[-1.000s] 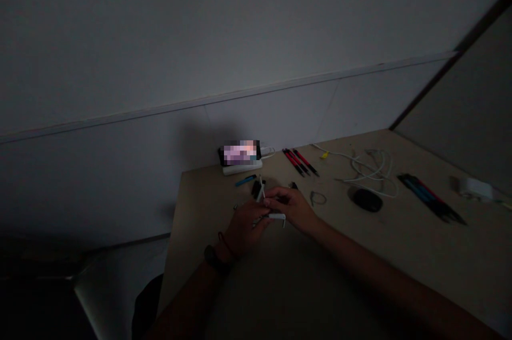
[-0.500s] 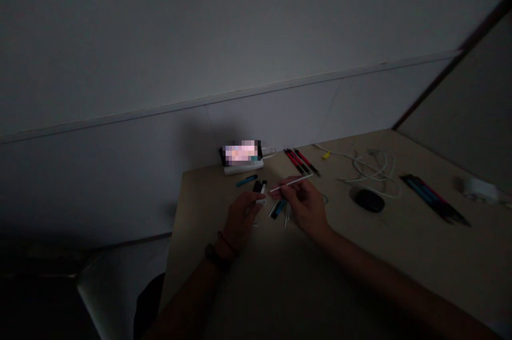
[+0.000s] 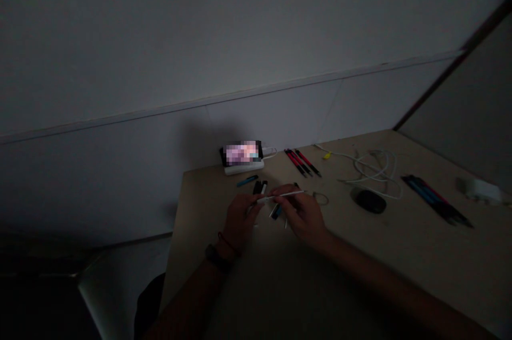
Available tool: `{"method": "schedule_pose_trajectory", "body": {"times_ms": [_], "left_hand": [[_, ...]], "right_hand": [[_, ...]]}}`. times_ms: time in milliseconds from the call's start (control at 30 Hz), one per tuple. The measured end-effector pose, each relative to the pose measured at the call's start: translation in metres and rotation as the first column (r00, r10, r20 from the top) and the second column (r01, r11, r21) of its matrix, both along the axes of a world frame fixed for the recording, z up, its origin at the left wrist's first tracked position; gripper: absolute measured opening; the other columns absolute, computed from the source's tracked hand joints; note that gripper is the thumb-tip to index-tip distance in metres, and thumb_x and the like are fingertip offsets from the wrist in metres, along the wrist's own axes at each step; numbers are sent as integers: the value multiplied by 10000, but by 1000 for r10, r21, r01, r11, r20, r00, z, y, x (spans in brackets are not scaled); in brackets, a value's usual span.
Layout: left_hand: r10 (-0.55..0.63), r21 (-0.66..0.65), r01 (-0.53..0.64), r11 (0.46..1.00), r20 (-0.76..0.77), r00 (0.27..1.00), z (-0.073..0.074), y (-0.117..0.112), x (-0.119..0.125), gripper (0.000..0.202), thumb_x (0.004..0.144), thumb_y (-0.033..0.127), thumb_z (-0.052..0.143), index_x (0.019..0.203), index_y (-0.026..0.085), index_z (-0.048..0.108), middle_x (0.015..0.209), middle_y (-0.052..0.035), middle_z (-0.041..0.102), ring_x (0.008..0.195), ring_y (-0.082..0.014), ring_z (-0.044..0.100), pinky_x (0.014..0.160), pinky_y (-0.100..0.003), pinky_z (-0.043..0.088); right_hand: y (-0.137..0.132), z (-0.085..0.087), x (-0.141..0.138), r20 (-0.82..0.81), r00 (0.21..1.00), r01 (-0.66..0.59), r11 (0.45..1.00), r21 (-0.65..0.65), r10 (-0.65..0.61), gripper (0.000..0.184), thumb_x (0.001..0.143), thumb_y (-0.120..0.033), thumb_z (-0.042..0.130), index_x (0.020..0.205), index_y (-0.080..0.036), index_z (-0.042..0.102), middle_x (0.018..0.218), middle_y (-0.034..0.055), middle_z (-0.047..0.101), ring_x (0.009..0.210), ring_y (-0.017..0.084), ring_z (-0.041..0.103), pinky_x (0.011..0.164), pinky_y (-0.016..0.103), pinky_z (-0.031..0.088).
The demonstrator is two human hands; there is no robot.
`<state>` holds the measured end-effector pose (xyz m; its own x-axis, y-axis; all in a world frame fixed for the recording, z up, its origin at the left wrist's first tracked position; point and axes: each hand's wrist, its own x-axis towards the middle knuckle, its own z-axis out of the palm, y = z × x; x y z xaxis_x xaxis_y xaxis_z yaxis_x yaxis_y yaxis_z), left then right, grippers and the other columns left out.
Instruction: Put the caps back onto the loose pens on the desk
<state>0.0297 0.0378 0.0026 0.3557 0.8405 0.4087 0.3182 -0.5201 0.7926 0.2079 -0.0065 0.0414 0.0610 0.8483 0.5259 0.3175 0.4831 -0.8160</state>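
The room is dim. My left hand and my right hand meet over the near left part of a light wooden table. Between them lies a thin white rod, like a pen refill, nearly level; the fingers of my right hand pinch it, and my left fingers close on its left end or on a small part there. Under my right hand lie small pen parts, one blue. Black caps and a blue piece lie just beyond my hands.
A phone leans on a white block at the table's back edge. Red and black pens lie right of it, then white cables, a black mouse, more pens and a white adapter.
My right hand lifted the thin white rod out from the parts near my left hand, then lowered it level and brought its left end back to my left fingers.
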Motion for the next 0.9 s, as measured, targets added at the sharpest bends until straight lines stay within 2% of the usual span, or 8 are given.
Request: {"method": "schedule_pose_trajectory", "body": {"times_ms": [133, 267, 333, 433, 500, 600, 733, 900], "left_hand": [[20, 31, -19, 999, -22, 1000, -1, -1, 0, 253, 947, 363, 595, 1107, 231, 739, 949, -77, 737, 904, -219, 664, 829, -365, 531], [15, 56, -13, 998, -50, 999, 1, 0, 1, 254, 941, 380, 597, 1076, 221, 742, 935, -79, 742, 910, -227, 662, 840, -384, 530], [10, 77, -5, 997, -60, 998, 1, -1, 1, 243, 938, 375, 603, 1063, 222, 744, 934, -81, 745, 926, -236, 661, 859, -402, 526], [14, 85, -9, 996, -67, 998, 1, -1, 2, 226, 935, 365, 608, 1049, 228, 746, 918, -82, 746, 918, -248, 661, 852, -416, 525], [8, 83, -1, 997, -73, 997, 1, -1, 2, 222, 935, 365, 609, 1046, 230, 746, 915, -81, 745, 904, -249, 662, 842, -421, 526], [8, 82, -2, 997, -83, 997, 2, -1, 2, 230, 946, 370, 592, 1044, 228, 745, 916, -77, 746, 899, -244, 663, 847, -422, 525], [6, 95, 3, 995, -94, 996, 4, -1, 2, 263, 957, 399, 571, 1059, 229, 744, 906, -69, 751, 875, -233, 665, 848, -413, 523], [8, 94, -1, 996, -74, 997, 3, -1, 2, 279, 961, 403, 564, 1061, 217, 746, 916, -78, 754, 882, -232, 661, 837, -397, 523]], "right_hand": [[5, -3, -2, 16, 998, -54, 996, -73, 56, 211, 954, -368, 571, 934, -232, 732, 941, 69, 750, 879, 207, 711, 787, 349, 581], [9, -7, -2, -129, 990, -71, 983, -171, 49, 278, 898, -452, 640, 1035, -223, 716, 1031, 84, 747, 894, 215, 717, 737, 333, 599], [10, -6, -1, -200, 980, -63, 981, -186, 25, 324, 879, -476, 663, 1076, -222, 702, 1011, 83, 746, 871, 213, 714, 723, 327, 597], [10, -4, 1, -224, 975, -30, 981, -191, -13, 295, 911, -486, 620, 959, -211, 715, 848, 55, 723, 721, 183, 681, 640, 293, 572], [11, -1, 2, -200, 980, -30, 983, -179, -6, 311, 930, -482, 592, 856, -207, 714, 813, 48, 701, 687, 173, 658, 623, 284, 556], [11, 1, 3, -150, 988, -59, 988, -142, 37, 342, 944, -470, 574, 766, -207, 702, 865, 62, 706, 756, 187, 666, 643, 287, 547], [11, 1, 2, -96, 993, -75, 993, -92, 66, 342, 959, -442, 557, 750, -210, 698, 868, 71, 700, 824, 205, 665, 696, 311, 542], [12, -1, 1, -107, 993, -57, 994, -97, 46, 359, 955, -436, 563, 703, -208, 680, 877, 70, 697, 838, 203, 659, 714, 315, 540]]}}
